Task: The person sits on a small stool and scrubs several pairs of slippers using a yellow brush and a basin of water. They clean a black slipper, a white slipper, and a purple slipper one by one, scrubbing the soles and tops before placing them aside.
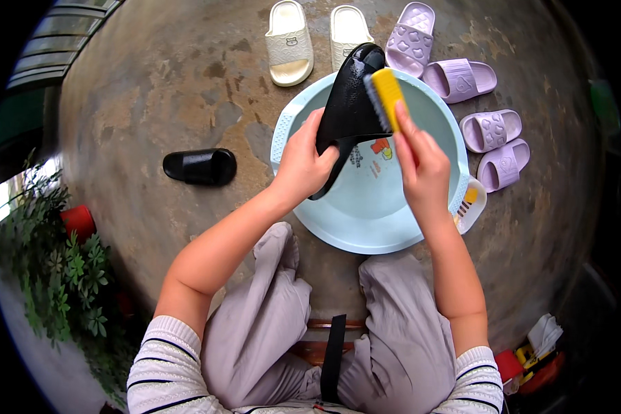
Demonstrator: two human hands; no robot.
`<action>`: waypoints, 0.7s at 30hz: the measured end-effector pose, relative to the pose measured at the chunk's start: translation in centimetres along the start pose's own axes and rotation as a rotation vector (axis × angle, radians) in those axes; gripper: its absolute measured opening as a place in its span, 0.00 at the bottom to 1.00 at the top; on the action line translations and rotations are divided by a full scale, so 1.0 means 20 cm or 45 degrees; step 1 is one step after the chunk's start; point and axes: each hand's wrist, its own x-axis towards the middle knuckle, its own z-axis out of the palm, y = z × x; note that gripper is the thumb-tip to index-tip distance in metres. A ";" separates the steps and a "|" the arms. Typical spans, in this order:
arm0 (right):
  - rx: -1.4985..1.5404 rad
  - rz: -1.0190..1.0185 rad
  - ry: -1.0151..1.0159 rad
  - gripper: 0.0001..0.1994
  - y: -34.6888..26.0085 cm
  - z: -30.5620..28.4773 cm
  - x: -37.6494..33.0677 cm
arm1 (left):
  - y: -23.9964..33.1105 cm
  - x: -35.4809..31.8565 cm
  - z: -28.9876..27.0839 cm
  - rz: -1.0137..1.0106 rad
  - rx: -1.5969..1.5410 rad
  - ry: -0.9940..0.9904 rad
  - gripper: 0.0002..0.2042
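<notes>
Two black slippers are seen: one [348, 103] is held above the basin [366, 214], the other [200, 166] is lying on the floor at 9 o'clock of the basin. Two cream slippers [290, 41] are placed at 12 o'clock, and four lilac slippers [459, 76] from 1 to 3 o'clock. One yellow brush [386, 96] is counted. The left hand [303, 162] is closed around the black slipper's strap. The right hand [421, 165] is closed on the brush, whose bristles are pressed against the sole. The floor [159, 90] is stained concrete; green plants [62, 276] are standing at 8 o'clock.
</notes>
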 end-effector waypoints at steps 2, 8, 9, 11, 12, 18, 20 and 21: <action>0.189 -0.006 0.092 0.25 0.03 0.05 0.00 | 0.00 0.01 0.00 0.015 -0.010 0.011 0.24; -0.023 0.012 0.056 0.25 0.10 -0.01 -0.01 | -0.07 -0.03 -0.01 -0.094 -0.080 -0.142 0.25; -0.070 0.145 0.067 0.24 0.16 -0.05 0.04 | -0.08 -0.04 0.00 -0.089 -0.184 -0.182 0.24; 0.210 0.151 0.209 0.23 0.21 -0.10 0.03 | -0.06 -0.06 0.00 -0.083 -0.385 -0.253 0.23; 0.367 0.229 0.212 0.23 0.19 -0.11 -0.01 | -0.02 -0.05 -0.02 -0.253 -0.619 -0.275 0.22; 0.543 -0.069 -0.032 0.25 0.03 0.02 -0.27 | -0.04 0.06 -0.01 -0.843 -1.386 -0.389 0.17; 0.456 -0.214 -0.127 0.26 -0.01 0.08 -0.27 | 0.04 0.06 0.04 -0.960 -1.100 -0.072 0.14; 0.408 -0.287 -0.175 0.26 -0.01 0.09 -0.27 | -0.03 0.06 0.03 -1.038 -1.306 -0.191 0.14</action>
